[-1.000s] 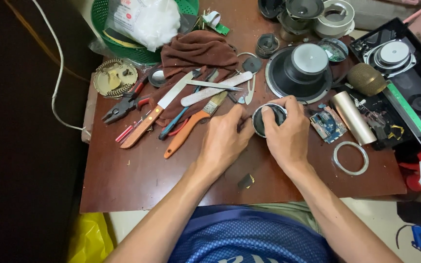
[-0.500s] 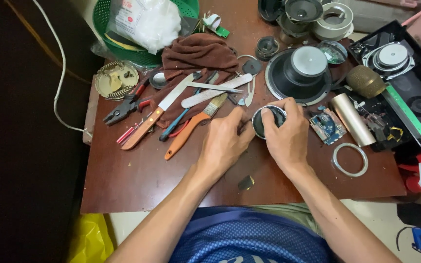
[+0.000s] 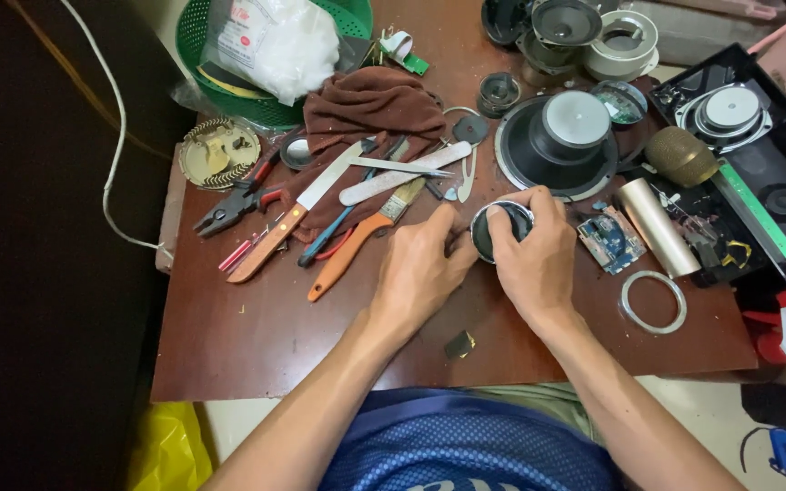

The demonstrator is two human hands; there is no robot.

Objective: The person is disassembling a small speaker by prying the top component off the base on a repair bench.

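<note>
Gripping one small round black speaker driver with a shiny metal rim (image 3: 500, 229) between two hands: left hand (image 3: 422, 271) curling against its left edge, right hand (image 3: 531, 259) wrapping over its right side, fingers closing on the rim. Lying nearby: one large black speaker cone (image 3: 559, 145) just behind, one green circuit board (image 3: 609, 241) beside the right hand, one silvery metal ring (image 3: 652, 301), one orange-handled brush (image 3: 357, 245), one brown cloth (image 3: 370, 114). Resting on a cluttered dark reddish-brown wooden tabletop (image 3: 256, 336), one green plastic basket (image 3: 229, 68) sitting at its far corner.
</note>
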